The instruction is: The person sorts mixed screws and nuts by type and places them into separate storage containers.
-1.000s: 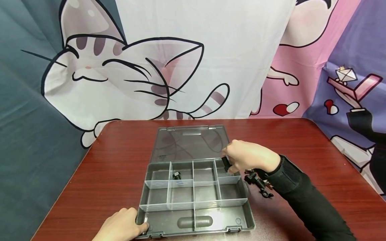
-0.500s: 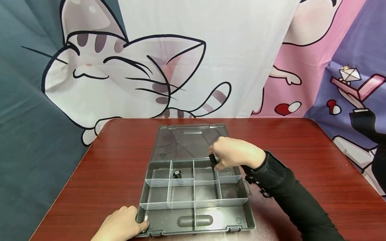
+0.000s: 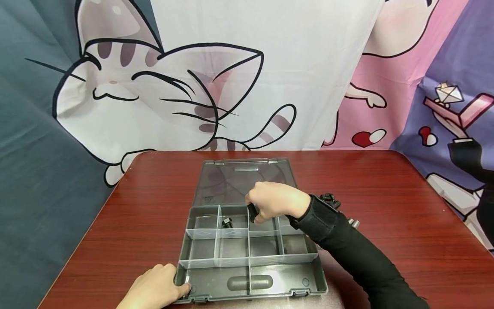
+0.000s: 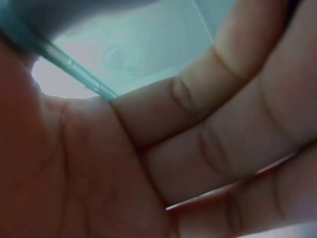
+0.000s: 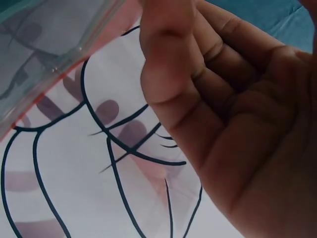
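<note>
A grey translucent organizer box (image 3: 216, 281) lies on the table with its lid (image 3: 225, 184) folded back. My left hand (image 3: 156, 285) grips its near-left corner, thumb over the rim; the left wrist view shows the fingers close up against it. My right hand (image 3: 275, 199) pinches a small black block-like piece (image 3: 252, 212) above the third compartment of the back row. The right wrist view shows curled fingers (image 5: 171, 74), with that piece hidden. A small black piece with a silvery end (image 3: 227, 223) sits in the second back compartment.
Black parts (image 3: 329, 200) and a silvery piece (image 3: 353, 223) lie right of the box, partly hidden by the right sleeve (image 3: 347, 244). The reddish-brown table (image 3: 127, 223) ends at a cartoon-printed cloth (image 3: 308, 86).
My right hand has moved left with the black piece, from over the rightmost back compartment to over the third one. My left hand has stayed on the box corner.
</note>
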A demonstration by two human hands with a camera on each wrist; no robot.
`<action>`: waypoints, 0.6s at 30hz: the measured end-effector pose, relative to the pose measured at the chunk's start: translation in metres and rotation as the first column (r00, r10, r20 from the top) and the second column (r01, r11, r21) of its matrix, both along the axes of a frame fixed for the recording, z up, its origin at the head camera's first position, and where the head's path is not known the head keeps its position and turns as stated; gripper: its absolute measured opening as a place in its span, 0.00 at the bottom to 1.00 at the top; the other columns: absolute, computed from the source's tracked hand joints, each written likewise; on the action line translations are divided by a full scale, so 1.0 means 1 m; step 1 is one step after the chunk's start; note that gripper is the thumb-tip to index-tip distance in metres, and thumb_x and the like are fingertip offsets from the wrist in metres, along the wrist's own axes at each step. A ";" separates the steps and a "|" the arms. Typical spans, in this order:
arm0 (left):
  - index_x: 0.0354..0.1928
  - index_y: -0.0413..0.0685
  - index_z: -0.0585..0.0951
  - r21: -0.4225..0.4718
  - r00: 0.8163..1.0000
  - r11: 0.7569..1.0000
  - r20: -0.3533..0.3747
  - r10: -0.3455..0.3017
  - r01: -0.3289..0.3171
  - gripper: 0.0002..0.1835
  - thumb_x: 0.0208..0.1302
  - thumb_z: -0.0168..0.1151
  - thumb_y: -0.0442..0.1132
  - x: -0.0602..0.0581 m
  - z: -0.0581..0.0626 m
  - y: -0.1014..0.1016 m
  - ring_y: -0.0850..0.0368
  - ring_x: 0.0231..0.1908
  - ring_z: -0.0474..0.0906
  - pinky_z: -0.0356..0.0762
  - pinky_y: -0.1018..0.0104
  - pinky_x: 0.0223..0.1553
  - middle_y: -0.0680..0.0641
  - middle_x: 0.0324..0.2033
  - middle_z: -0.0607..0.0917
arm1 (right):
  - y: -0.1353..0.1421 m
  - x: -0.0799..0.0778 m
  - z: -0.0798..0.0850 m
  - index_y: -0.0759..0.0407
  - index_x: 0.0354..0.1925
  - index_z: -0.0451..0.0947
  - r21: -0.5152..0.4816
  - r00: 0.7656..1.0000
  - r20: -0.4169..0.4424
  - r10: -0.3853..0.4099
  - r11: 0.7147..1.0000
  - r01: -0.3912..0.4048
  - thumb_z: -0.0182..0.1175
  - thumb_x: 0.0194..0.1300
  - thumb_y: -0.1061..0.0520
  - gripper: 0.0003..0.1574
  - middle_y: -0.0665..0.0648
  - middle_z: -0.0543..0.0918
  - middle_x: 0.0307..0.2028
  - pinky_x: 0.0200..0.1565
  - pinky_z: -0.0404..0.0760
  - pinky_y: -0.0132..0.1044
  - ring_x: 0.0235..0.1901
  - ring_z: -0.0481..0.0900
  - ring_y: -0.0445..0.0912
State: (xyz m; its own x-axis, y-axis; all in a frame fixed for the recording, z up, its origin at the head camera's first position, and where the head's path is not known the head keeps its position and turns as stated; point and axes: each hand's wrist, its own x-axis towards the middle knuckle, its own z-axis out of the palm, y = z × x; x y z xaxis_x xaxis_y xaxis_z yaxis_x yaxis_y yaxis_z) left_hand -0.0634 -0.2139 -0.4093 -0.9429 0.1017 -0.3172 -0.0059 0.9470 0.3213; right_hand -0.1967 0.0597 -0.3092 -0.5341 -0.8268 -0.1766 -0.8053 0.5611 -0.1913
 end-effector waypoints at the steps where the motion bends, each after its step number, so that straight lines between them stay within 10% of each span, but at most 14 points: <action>1: 0.17 0.45 0.71 0.001 1.000 1.000 -0.001 0.000 0.000 0.20 0.43 0.67 0.53 0.000 0.000 0.000 0.56 0.17 0.66 0.66 0.55 0.20 0.51 0.16 0.71 | -0.001 -0.001 -0.001 0.57 0.35 0.78 -0.002 1.000 -0.004 0.007 1.000 -0.007 0.70 0.48 0.53 0.16 0.45 0.70 0.17 0.26 0.66 0.32 0.16 0.67 0.38; 18: 0.20 0.44 0.73 0.009 0.998 1.000 0.055 0.006 -0.007 0.20 0.45 0.66 0.53 -0.002 -0.001 -0.001 0.55 0.19 0.69 0.67 0.53 0.22 0.50 0.17 0.71 | -0.026 -0.007 -0.007 0.55 0.32 0.79 0.026 1.000 -0.021 0.003 1.000 -0.002 0.71 0.45 0.51 0.16 0.45 0.75 0.22 0.30 0.71 0.31 0.21 0.71 0.39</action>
State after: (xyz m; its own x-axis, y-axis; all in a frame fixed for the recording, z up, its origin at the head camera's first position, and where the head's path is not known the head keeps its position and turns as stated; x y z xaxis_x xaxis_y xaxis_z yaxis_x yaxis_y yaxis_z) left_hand -0.0653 -0.2147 -0.4107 -0.9247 0.0985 -0.3677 -0.0301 0.9440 0.3285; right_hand -0.2034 0.0339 -0.3161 -0.5359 -0.8234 -0.1866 -0.8104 0.5636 -0.1598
